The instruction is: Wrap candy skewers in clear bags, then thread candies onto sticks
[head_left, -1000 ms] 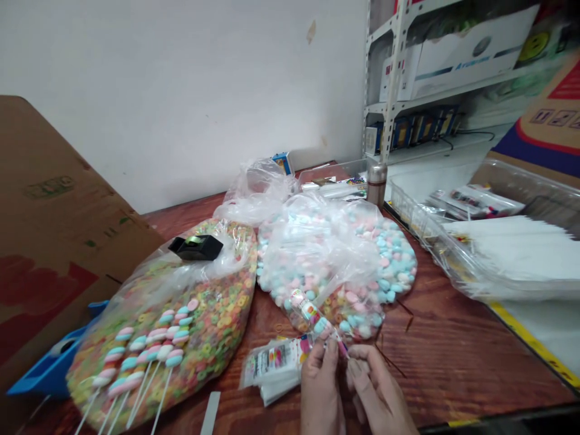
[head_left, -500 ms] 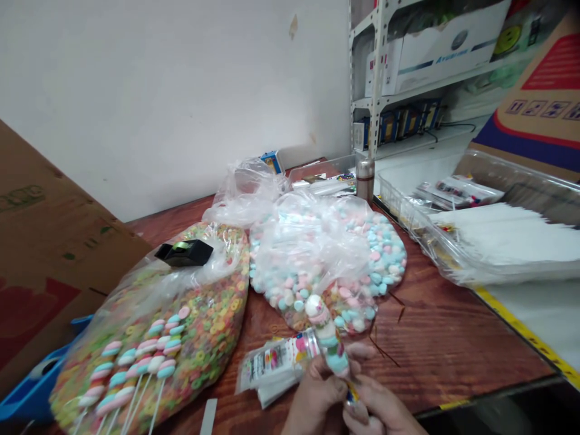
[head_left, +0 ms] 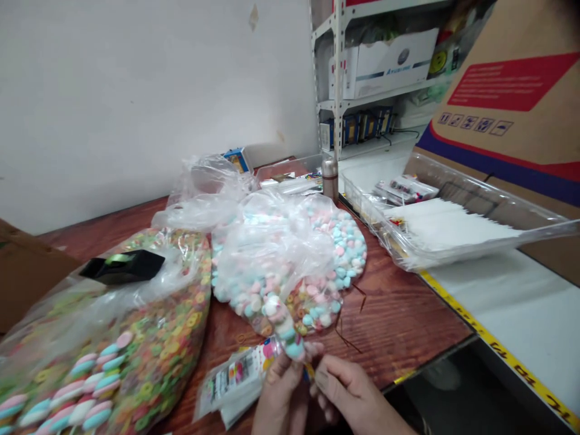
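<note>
My left hand (head_left: 283,383) is closed around the lower end of a marshmallow skewer (head_left: 286,329) in a clear wrapper. Its pink, white and blue pieces point up and away from me. Close beside it, my right hand (head_left: 347,389) is curled, thumb and fingers pressed together near the wrapper's gathered base. A small yellow and blue bit shows between the hands; what the right fingers pinch is too small to name. Printed clear packets (head_left: 235,377) lie just left of my left hand. More marshmallow skewers (head_left: 90,386) rest on a bag of ring-shaped cereal (head_left: 167,338).
A black tape dispenser (head_left: 124,267) sits on the cereal bag. Behind my hands lies a big bag of marshmallows (head_left: 290,254). Thin brown twist ties (head_left: 348,338) are scattered on the table. At right stands a clear plastic tray (head_left: 457,248) of white sticks and packets, near a metal bottle (head_left: 330,180).
The view has turned right, so everything sits further left. My right hand has drawn slightly away from the left, which keeps hold of the skewer.
</note>
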### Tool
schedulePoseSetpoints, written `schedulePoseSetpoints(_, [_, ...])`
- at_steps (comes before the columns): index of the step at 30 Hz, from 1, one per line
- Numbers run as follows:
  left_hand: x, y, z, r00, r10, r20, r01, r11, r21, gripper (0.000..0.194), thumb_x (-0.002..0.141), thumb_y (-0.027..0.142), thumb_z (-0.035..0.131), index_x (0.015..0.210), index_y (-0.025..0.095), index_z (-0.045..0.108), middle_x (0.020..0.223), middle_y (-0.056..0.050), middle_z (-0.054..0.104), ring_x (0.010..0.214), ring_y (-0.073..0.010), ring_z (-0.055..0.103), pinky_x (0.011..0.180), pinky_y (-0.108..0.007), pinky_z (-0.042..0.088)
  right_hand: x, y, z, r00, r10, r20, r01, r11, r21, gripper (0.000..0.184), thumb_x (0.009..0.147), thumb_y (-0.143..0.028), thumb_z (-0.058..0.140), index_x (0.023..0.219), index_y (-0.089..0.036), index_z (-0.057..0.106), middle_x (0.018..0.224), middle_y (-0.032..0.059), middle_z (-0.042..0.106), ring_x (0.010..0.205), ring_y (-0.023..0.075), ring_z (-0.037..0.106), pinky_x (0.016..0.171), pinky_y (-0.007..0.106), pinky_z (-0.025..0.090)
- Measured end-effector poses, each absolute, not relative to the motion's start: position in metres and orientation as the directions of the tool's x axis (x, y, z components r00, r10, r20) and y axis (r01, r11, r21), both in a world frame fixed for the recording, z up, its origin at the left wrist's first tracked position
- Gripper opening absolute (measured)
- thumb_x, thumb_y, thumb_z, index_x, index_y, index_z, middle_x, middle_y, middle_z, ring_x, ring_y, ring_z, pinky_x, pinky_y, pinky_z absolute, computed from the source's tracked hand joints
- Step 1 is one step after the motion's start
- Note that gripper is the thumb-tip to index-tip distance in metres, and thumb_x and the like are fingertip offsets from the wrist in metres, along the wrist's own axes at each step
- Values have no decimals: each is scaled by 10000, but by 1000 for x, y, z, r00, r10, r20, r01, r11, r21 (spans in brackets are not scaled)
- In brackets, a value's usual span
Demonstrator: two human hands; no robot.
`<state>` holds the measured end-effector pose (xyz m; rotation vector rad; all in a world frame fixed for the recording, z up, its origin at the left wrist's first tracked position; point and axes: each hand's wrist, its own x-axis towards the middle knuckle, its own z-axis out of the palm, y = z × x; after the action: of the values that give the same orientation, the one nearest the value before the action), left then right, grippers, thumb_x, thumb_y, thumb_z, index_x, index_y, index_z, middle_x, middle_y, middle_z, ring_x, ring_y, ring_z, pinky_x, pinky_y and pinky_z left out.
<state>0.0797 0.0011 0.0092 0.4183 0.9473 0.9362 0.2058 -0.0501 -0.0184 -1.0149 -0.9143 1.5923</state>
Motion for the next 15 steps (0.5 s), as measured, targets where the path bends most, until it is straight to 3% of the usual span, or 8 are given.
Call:
schedulePoseSetpoints(2, [72,9,12,168,850,-500,-515,508,690,307,526,301,921,752,161,767,811,-72,762,786,-233,716,742,-331,597,226,-57,-21,84,995,-50,175,-65,-982,228,934,-428,525,971,-221,615,871,27,602,788,171,563,716,302,416])
schedulePoseSetpoints(4, [64,15,14,105,865,-491,-526,467,710,319,517,293,925,762,171,762,843,-59,760,819,-235,715,767,-336,597,242,-62,-30,227,968,106,606,-55,-794,163,952,-299,472,1007,-237,613,935,48,615,886,226,558,789,363,395])
schedulePoseSetpoints(5, [61,17,15,86,869,-488,-523,456,720,317,527,290,921,773,175,759,851,-54,758,819,-234,715,767,-340,597,248,-64,-36,257,953,161,730,-82,-678,156,946,-261,465,984,-237,614,932,54,617,895,245,553,797,383,386])
schedulePoseSetpoints(7, [58,19,16,76,877,-474,-500,445,743,315,562,296,906,810,178,751,860,-47,750,804,-229,712,750,-342,595,255,-63,-49,266,939,219,849,-121,-514,165,937,-217,459,874,-231,611,884,58,614,859,258,542,777,393,373])
schedulePoseSetpoints(9, [57,18,17,82,892,-445,-459,430,777,319,599,316,886,846,179,739,848,-41,739,785,-217,704,731,-330,585,257,-60,-59,264,938,226,878,-137,-459,224,943,-199,437,779,-227,587,813,57,605,798,254,533,738,385,363])
schedulePoseSetpoints(13, [54,18,20,54,951,-305,-285,308,908,290,701,406,807,846,179,699,809,-29,714,733,-180,665,698,-282,541,260,-52,-60,293,935,201,841,-153,-519,255,969,-214,401,758,-222,545,750,47,606,709,224,546,690,352,370])
schedulePoseSetpoints(15, [50,19,22,-41,980,-195,-130,188,973,320,712,461,780,816,172,689,753,-24,695,679,-168,630,644,-256,511,264,-50,-53,291,939,183,812,-141,-567,246,987,-241,389,791,-224,537,748,28,619,682,195,572,666,316,394])
